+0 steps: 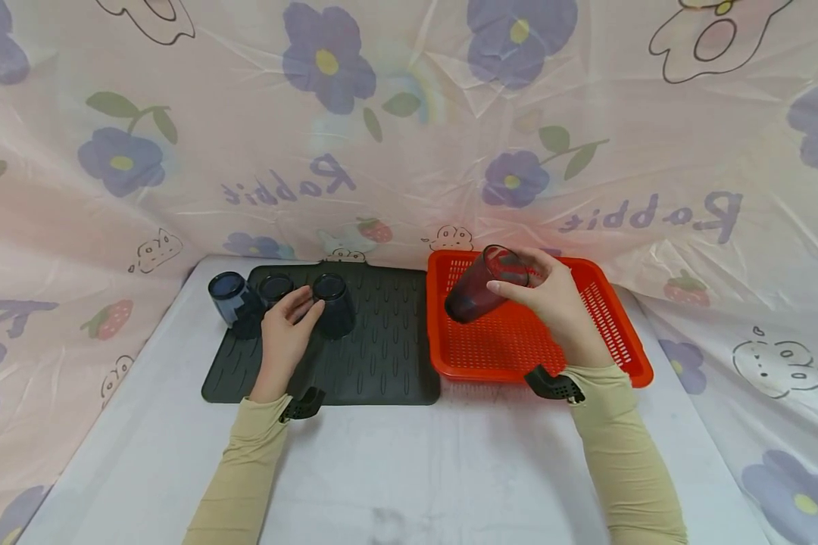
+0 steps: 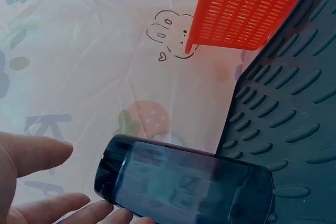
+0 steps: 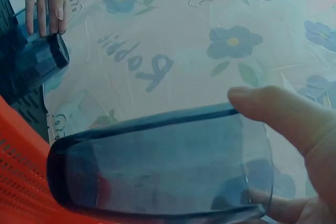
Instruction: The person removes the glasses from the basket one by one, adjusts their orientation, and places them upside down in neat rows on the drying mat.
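My right hand [image 1: 552, 299] holds a tinted drinking glass [image 1: 473, 291] near its rim, thumb on one side and fingers on the other. The glass, dark blue in the right wrist view, is tilted with its base down to the left, over the red basket [image 1: 497, 356]. My left hand [image 1: 286, 337] is beside an upside-down dark blue glass [image 1: 335, 310] on the dark drying mat [image 1: 388, 341]. In the left wrist view its thumb is spread away from that glass [image 2: 184, 182], with the fingers close to its base.
Two more dark glasses stand at the mat's left side, a blue one [image 1: 230, 299] at the edge and another [image 1: 275, 288] partly behind my left hand. The basket adjoins the mat's right edge. A patterned sheet [image 1: 416, 174] rises behind the white table [image 1: 395, 469].
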`<state>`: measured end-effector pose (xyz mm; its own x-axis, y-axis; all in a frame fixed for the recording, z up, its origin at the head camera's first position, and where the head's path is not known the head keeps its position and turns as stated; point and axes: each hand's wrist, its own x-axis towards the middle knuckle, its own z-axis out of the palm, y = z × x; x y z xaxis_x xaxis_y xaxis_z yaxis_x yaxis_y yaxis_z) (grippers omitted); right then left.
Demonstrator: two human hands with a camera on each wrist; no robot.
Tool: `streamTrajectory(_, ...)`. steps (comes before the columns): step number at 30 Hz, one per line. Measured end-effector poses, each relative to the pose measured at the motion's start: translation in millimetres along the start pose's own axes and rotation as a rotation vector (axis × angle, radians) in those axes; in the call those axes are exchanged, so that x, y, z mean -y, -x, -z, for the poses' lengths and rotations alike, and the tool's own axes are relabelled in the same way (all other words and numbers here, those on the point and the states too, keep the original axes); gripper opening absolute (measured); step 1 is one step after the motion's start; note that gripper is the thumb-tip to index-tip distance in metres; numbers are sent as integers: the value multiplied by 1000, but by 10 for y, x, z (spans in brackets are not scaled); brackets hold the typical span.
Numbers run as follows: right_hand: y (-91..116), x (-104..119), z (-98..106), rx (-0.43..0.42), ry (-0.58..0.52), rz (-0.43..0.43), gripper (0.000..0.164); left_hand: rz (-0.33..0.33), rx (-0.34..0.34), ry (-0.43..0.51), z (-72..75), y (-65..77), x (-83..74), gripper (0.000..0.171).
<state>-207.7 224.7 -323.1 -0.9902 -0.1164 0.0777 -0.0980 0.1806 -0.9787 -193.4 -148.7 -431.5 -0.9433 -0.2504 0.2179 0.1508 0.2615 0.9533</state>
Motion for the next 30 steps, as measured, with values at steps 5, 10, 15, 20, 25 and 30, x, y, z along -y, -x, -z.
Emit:
streamTrajectory(5,-15,-8,-80,-6,-70,14,63,27,18,18,12,29,-27,50)
streamTrajectory(10,-33,-7,-155,-5,-118,5,62,46,45,19,27,68,-57,52)
streamTrajectory(15,-41,-12,-229,-2,-150,-19,63,51,64,22,26,114,-93,54)
streamTrajectory(20,-51,-34,-326,0,-177,-43,62,59,71,46,13,161,-100,55)
streamTrajectory(25,-57,-61,-417,-3,-207,-66,60,52,80,80,11,199,-102,54)
streamTrajectory(30,-56,-80,-512,-3,-230,-93,57,46,91,110,12,220,-121,50)
